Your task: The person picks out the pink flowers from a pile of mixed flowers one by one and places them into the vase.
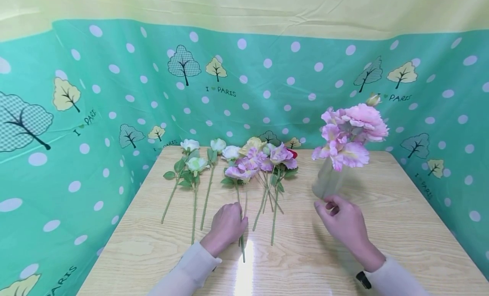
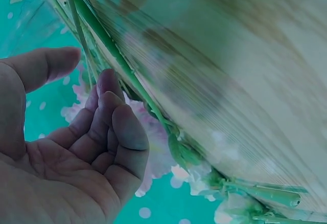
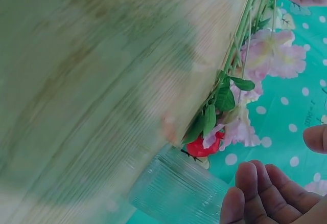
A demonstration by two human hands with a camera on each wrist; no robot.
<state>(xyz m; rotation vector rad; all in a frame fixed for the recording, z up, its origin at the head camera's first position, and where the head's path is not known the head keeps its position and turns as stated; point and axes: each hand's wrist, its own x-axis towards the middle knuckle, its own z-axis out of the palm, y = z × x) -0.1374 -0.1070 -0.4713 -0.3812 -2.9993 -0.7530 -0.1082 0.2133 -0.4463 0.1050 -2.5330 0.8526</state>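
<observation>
My left hand [image 1: 226, 224] is low over the table beside the stems of purple-pink artificial irises [image 1: 244, 171]. In the left wrist view, a thin green stem [image 2: 75, 20] passes between the thumb and the bent fingers, which stand apart; whether they touch it is unclear. A clear ribbed vase [image 1: 327, 179] stands on the right with a pink peony-like flower [image 1: 364, 120] and a purple iris [image 1: 340, 149] in it. My right hand [image 1: 345, 222] is at the vase's near side, thumb and loosely bent fingers apart, not wrapped round the glass. Contact with the vase cannot be told.
White roses [image 1: 196, 163] with leafy stems lie to the left on the wooden table [image 1: 141, 253]. A yellow flower [image 1: 252, 145] and a red one [image 1: 292, 153] lie among the irises. A green dotted curtain [image 1: 263, 105] stands behind and at both sides.
</observation>
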